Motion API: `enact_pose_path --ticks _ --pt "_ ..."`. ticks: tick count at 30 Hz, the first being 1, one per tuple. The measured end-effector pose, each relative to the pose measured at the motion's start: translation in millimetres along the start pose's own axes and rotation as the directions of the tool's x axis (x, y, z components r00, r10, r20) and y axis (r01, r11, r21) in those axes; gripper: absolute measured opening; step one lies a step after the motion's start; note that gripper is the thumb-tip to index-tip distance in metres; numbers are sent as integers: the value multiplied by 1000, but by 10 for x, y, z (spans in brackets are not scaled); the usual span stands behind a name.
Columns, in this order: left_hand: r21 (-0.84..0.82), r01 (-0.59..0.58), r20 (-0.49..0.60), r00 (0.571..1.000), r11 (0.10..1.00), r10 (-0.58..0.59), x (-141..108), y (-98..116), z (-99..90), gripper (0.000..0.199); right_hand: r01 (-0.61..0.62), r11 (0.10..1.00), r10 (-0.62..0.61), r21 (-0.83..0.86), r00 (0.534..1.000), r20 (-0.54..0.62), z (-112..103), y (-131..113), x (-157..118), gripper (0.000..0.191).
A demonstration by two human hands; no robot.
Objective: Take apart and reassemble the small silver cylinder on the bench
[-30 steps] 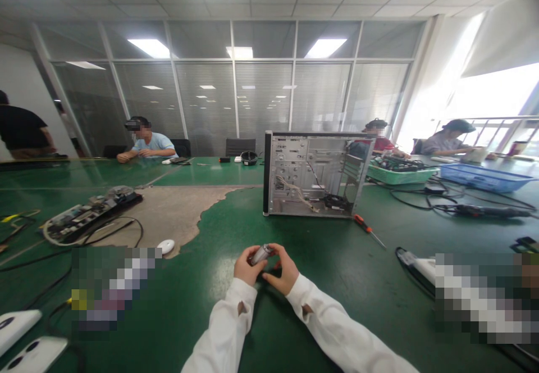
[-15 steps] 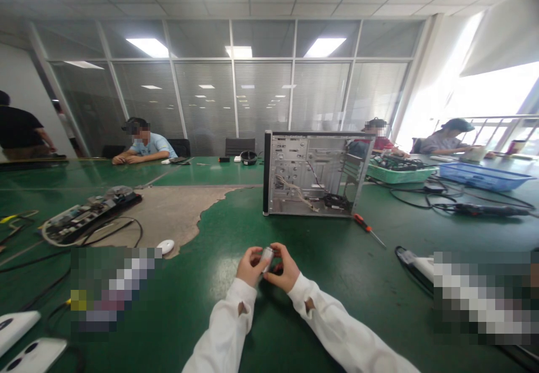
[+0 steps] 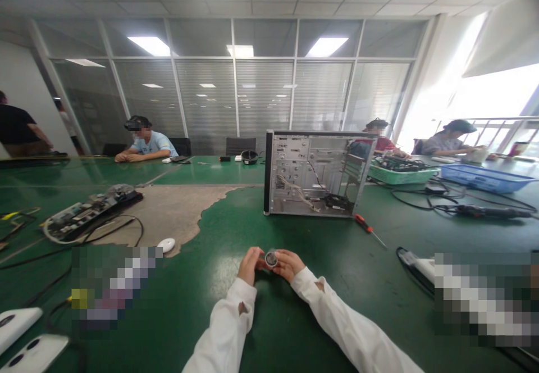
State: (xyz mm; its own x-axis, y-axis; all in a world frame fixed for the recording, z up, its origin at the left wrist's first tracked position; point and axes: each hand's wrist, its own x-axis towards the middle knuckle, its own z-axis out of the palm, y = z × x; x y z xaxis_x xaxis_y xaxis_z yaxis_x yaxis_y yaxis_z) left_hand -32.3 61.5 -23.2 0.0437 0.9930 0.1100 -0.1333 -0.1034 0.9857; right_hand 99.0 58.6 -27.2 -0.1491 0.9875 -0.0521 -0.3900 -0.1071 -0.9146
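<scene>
Between my hands, above the table's near middle, is a small silvery round container [image 3: 271, 258]. Its round end faces me, with a pale rim and dark speckled bits inside too small to name. My right hand [image 3: 288, 264] grips it from the right, fingers closed along its side. From the left, my left hand [image 3: 250, 264] has its fingers curled against it, partly hidden behind it. Beyond my hands a computer case [image 3: 314, 173] stands with its side off, showing loose cables and a black fan. An orange-handled screwdriver [image 3: 365, 224] lies at its right corner.
A green basket [image 3: 402, 174] of cables and a blue basket [image 3: 488, 177] stand at the back right. A black corded tool [image 3: 494, 211] lies nearby. An opened power strip [image 3: 92, 213] and white devices [image 3: 31, 356] are on the left. Several people sit across the table.
The round container has turned from showing its long side to showing its round end. My right hand has rolled over with it; my left hand has shifted slightly.
</scene>
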Motion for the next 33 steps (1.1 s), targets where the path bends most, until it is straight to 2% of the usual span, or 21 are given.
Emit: enact_pose_path --ticks 4,6,7,9,11,13,14,16,19,22,25,28,33 --pt "68 -16 -74 997 998 21 7 -18 -18 41 100 991 -108 -89 990 -93 10 83 20 48" --pt "78 -14 -100 995 997 21 3 -4 -28 40 193 957 -225 -217 965 -134 -4 96 22 54" --pt "73 -15 -106 994 997 23 0 6 -33 39 256 911 -313 -323 940 -134 -17 86 16 57" --pt "63 -22 -110 994 998 29 -8 27 -41 37 378 735 -489 -562 871 -53 -50 34 -13 62" --pt "61 -25 -113 993 998 32 -14 39 -45 36 463 505 -569 -728 813 123 -74 -48 -64 62" --pt "63 -27 -114 993 998 34 -20 42 -46 36 514 298 -557 -805 778 291 -73 -134 -128 59" --pt "64 -29 -115 993 998 37 -23 42 -46 36 529 227 -535 -818 769 349 -62 -171 -161 57" --pt "68 -32 -121 992 997 40 -28 42 -45 35 549 151 -506 -822 758 413 -31 -216 -211 53" --pt "68 -27 -131 991 997 36 -32 45 -42 33 592 143 -527 -793 724 445 -2 -200 -225 44" --pt "68 -9 -128 992 998 17 -22 40 -40 28 594 197 -583 -780 710 394 -26 -119 -168 47" --pt "116 -17 -92 995 993 27 -5 20 -39 21 529 289 -580 -798 760 294 -70 -50 -105 54" --pt "198 -67 -34 997 978 75 -12 3 -32 29 477 356 -530 -804 811 247 -88 -32 -90 53" --pt "380 -187 125 981 906 150 -89 32 10 42 525 435 -513 -731 812 279 -31 -82 -147 50"
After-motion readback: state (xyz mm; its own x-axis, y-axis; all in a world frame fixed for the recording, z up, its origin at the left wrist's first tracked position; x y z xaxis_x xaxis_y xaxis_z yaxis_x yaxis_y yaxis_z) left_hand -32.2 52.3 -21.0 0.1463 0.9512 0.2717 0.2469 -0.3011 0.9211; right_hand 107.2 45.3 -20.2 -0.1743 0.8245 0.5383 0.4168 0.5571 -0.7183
